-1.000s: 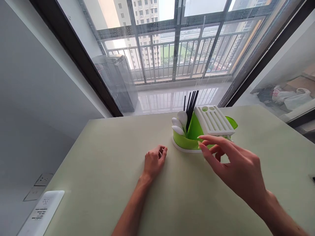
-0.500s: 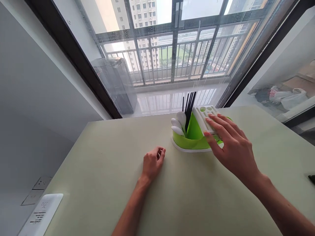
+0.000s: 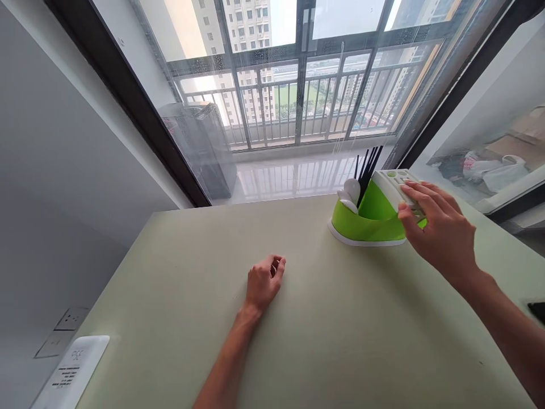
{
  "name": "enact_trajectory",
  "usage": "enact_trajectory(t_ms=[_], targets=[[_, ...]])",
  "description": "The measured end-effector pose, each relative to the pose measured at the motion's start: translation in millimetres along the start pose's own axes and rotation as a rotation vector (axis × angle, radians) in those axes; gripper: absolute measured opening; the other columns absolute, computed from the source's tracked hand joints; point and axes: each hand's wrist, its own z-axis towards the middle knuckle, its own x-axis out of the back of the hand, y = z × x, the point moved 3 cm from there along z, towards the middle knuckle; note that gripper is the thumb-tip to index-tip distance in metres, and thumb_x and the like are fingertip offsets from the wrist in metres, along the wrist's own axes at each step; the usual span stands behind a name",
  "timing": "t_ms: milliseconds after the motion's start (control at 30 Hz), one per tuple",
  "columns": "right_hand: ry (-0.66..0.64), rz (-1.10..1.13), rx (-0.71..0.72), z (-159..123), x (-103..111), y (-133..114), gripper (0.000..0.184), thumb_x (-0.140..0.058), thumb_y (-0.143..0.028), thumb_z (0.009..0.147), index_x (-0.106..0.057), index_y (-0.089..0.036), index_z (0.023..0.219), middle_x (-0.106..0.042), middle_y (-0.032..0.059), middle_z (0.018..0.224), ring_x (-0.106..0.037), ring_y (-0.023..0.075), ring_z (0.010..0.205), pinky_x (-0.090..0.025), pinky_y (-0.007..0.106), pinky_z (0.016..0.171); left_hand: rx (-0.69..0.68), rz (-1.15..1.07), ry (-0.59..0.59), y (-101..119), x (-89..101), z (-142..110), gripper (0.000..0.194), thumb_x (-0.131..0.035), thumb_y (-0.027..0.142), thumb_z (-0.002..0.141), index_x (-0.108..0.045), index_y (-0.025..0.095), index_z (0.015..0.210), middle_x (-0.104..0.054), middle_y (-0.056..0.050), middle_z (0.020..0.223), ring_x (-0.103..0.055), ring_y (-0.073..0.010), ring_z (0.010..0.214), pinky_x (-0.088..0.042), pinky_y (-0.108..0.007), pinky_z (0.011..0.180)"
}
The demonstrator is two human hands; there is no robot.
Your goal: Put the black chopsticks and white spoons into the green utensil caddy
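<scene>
At the far right of the table, my right hand grips a green and white utensil holder by its slotted white top. The thumb presses the near side, and the fingers reach over the top. White spoons and several black chopsticks stand in the left part of the holder. Whether its base touches the table or hangs just above it, I cannot tell. My left hand rests on the table near the middle, its fingers loosely curled with nothing visible in them.
The pale green table ends at a large glass pane. A white device with a display lies at the left edge, beside a wall socket. Part of a dark object shows at the right edge.
The utensil holder has moved right and farther away, with my right hand gripping its top. My left hand has stayed in place.
</scene>
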Motion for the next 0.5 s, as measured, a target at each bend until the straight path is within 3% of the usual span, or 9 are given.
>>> enact_trajectory(t_ms=[233,500], targets=[[0.042,-0.031,-0.007,6,-8,40,0.038,-0.05,-0.033,0.099,-0.066,-0.021,0.132,-0.069,0.0112,0.135,-0.056,0.0241,0.136,-0.044,0.034,0.109,-0.008,0.002,0.002,-1,0.0,-1,0.034,-0.046,0.046,0.101,-0.067,0.022,0.092,-0.067,0.002,0.072,-0.055,-0.0119,0.061,-0.04,-0.024,0.061],[0.034,-0.033,0.023,10,-6,60,0.04,-0.05,-0.036,0.1,-0.067,-0.018,0.131,-0.069,0.0126,0.134,-0.056,0.0215,0.135,-0.04,0.031,0.113,-0.009,0.025,-0.009,-1,0.8,-1,0.036,-0.044,0.048,0.101,-0.067,0.022,0.09,-0.068,0.001,0.072,-0.056,-0.0125,0.06,-0.04,-0.024,0.061]])
